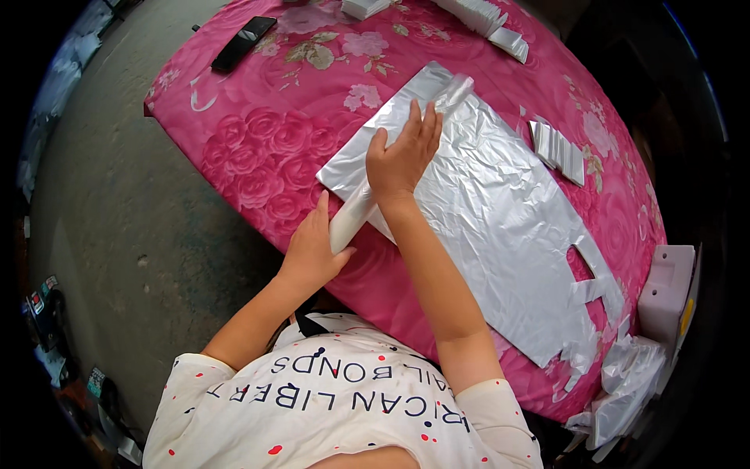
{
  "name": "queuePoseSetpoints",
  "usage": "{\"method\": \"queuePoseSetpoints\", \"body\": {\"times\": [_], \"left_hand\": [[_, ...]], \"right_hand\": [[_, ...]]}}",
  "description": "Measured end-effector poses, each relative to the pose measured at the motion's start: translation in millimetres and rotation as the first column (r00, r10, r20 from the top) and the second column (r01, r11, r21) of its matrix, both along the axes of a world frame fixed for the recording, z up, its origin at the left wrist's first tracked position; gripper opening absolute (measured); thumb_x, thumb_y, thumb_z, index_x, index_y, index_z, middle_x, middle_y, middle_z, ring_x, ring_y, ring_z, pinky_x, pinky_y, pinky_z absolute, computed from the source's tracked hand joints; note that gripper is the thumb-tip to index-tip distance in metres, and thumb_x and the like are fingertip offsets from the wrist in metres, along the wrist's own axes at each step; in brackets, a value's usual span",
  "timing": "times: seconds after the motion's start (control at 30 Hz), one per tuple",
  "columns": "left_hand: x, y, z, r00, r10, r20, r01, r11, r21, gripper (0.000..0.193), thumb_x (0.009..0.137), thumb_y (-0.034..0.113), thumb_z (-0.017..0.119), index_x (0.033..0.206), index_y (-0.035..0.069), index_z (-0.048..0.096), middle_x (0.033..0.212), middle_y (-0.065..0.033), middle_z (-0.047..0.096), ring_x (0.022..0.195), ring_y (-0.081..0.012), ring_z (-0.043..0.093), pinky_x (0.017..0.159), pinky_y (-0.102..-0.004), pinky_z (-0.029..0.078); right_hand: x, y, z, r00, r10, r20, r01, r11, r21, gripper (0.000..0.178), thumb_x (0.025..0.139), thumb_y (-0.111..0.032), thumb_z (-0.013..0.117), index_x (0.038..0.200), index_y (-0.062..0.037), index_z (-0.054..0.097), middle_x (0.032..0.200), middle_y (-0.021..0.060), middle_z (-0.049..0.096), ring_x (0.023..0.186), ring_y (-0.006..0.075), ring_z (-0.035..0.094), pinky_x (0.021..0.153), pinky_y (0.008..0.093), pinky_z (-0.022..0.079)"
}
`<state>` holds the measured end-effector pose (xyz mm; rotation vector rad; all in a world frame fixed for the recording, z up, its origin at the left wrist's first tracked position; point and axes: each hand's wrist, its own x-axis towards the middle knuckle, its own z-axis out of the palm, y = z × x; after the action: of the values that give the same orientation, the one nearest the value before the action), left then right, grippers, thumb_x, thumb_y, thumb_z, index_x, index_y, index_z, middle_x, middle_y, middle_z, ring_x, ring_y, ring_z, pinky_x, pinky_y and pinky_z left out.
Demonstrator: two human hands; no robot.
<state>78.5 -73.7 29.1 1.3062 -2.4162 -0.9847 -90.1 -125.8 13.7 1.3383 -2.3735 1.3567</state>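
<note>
A stack of thin silvery-white plastic bags (500, 219) with cut-out handles lies flat and slantwise on the table. Across its far left part runs a narrow, translucent whitish roll of plastic film (355, 216), its near end sticking out past the bags' edge. My left hand (308, 248) holds that near end between thumb and fingers. Farther along, my right hand (402, 156) rests on the roll with its fingers stretched out and slightly apart. The right palm hides the roll's middle; its far end shows beyond the fingertips.
A pink flowered cloth (266, 164) covers the table. A black phone (244, 44) lies at the far left. Folded white bundles (557, 152) sit to the right, with more bundles (476, 19) at the back. A pale plastic box (666, 285) and crumpled plastic (629, 383) stand at the right edge.
</note>
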Motion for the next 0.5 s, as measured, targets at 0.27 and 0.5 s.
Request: {"method": "queuePoseSetpoints", "body": {"times": [0.27,0.5], "left_hand": [[3.1,12.1,12.5,0.843,0.159,-0.513,0.322,0.614,0.720,0.063,0.073,0.023,0.073,0.124,-0.002,0.047,0.104,-0.0076,0.060,0.087,-0.0139,0.060,0.077,-0.0280,0.048],[-12.4,21.0,15.3,0.548,0.485,-0.682,0.832,-0.402,0.383,0.083,0.077,0.034,0.065,0.135,-0.008,0.025,0.109,-0.0201,0.057,0.090,-0.0281,0.063,0.077,-0.0356,0.051]], "right_hand": [[-13.6,55.5,13.5,0.230,0.439,0.869,0.060,0.884,-0.463,0.085,0.080,-0.028,0.063,0.137,0.0074,0.011,0.134,0.0213,0.030,0.125,0.0318,0.036,0.099,0.0347,0.037],[-29.7,88.4,82.6,-0.239,0.764,0.599,-0.065,0.603,-0.795,0.060,0.078,-0.039,0.065,0.116,0.0016,0.044,0.086,0.0101,0.062,0.081,0.0192,0.062,0.074,0.0322,0.052]]}}
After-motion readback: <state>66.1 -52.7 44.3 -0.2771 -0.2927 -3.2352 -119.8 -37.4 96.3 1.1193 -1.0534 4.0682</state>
